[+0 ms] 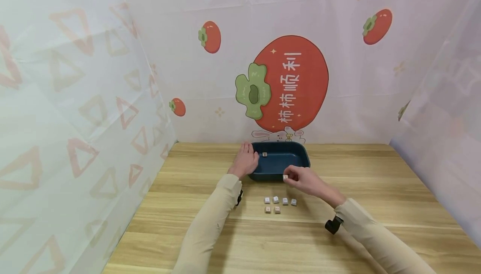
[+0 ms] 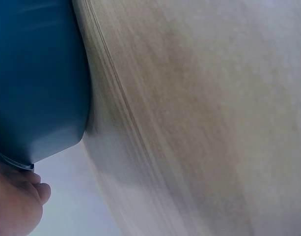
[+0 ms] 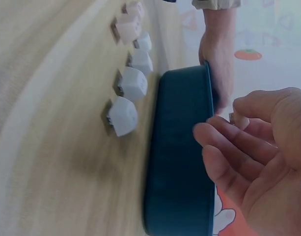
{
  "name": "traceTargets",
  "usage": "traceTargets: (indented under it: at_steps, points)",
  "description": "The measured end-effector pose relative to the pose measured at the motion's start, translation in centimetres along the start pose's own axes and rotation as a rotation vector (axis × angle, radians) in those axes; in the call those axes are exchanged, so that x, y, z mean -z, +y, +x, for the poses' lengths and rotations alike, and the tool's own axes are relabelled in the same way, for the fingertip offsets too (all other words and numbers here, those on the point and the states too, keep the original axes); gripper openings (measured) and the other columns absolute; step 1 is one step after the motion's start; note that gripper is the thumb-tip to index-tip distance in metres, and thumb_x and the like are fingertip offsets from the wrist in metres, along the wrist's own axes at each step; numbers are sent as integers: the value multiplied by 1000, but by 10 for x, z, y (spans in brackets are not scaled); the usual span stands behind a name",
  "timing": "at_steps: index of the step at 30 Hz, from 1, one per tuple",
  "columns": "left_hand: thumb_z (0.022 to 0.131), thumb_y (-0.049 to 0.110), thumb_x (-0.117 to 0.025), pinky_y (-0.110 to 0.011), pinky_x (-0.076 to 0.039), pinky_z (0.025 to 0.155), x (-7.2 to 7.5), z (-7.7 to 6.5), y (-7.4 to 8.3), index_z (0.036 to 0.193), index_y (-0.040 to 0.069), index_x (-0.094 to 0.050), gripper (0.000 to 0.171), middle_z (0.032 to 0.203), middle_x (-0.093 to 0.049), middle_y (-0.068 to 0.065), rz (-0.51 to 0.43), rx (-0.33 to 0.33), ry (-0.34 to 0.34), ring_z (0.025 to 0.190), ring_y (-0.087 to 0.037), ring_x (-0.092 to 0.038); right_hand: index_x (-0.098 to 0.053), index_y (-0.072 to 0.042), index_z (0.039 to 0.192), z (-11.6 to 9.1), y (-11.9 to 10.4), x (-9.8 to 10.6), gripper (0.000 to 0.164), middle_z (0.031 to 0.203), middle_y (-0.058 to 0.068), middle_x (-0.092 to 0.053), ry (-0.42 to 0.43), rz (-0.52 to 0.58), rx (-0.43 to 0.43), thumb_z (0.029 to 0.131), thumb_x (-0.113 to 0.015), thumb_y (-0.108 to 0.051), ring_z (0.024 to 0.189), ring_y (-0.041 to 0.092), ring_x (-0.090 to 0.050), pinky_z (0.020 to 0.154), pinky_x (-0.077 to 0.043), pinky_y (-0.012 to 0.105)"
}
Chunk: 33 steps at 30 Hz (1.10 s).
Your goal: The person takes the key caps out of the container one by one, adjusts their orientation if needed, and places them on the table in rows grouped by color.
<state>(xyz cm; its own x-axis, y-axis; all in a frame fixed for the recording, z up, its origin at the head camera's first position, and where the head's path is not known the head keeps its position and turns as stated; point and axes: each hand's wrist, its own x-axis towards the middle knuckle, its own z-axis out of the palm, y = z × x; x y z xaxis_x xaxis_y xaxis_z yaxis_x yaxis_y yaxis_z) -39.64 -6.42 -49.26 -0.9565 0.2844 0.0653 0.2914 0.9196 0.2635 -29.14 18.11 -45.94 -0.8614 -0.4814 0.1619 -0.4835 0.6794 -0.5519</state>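
Observation:
In the head view a dark blue tray [image 1: 278,177] stands on the table, with one keycap [image 1: 264,154] lying inside near its back left. My left hand [image 1: 245,160] grips the tray's left wall, thumb over the rim and fingers along the outside. Over the front rim, my right hand [image 1: 303,179] pinches a small pale keycap [image 1: 285,177] between thumb and index finger. The right wrist view shows this keycap [image 3: 239,120] mostly hidden by the fingertips. In front of the tray lie several white keycaps [image 1: 285,201] in a row, with two pinkish keycaps [image 1: 277,210] nearer me.
The wood-grain table [image 1: 300,244] extends on both sides of the tray. Behind it hangs a white cloth [image 1: 357,77] printed with persimmons, and another patterned cloth [image 1: 94,98] closes the left side. A dark band with a small device [image 1: 333,225] sits at my right wrist.

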Motion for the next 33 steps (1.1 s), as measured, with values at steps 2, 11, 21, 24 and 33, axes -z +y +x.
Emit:
traceTargets:
  at_steps: [2, 11, 21, 24, 33]
  points:
    - [106, 32, -23, -41, -11, 126, 0, 0, 0, 153, -7, -21, 61, 162, -17, -23, -2, -4, 6, 153, -33, -11, -66, -14, 102, -3, 0, -2, 12, 76, -3, -67, -28, 16, -5, 93, -67, -23, 64, 5, -54, 61, -47, 21]
    - [106, 34, -19, -42, -13, 125, 0, -1, 0, 154, -6, -18, 62, 163, -15, -23, -21, 1, -6, 154, -33, -9, -69, -11, 104, -13, -2, -10, 15, 80, -9, -61, -76, 35, 33, 94, -65, -21, 69, 4, -54, 61, -49, 20]
    - [106, 33, -19, -41, -12, 126, 2, -2, 2, 154, -6, -19, 62, 163, -15, -23, -3, -4, -8, 153, -33, -9, -68, -15, 100, -21, -4, -17, 11, 79, -10, -64, -125, 31, 5, 93, -66, -23, 67, 2, -54, 59, -48, 19]
    - [106, 33, -20, -41, -12, 126, 3, -1, 2, 154, -6, -19, 61, 163, -15, -23, -6, -3, -11, 153, -34, -10, -67, -18, 96, -24, -2, -21, 7, 77, -11, -62, -143, 19, 1, 93, -67, -24, 65, 1, -53, 58, -47, 19]
    - [106, 36, -16, -41, -12, 126, 4, -2, 2, 154, -6, -18, 64, 163, -14, -22, -5, 2, -23, 153, -33, -9, -66, -18, 92, -32, 1, -34, 4, 70, -13, -58, -147, 30, 93, 91, -69, -20, 59, -3, -49, 53, -44, 18]
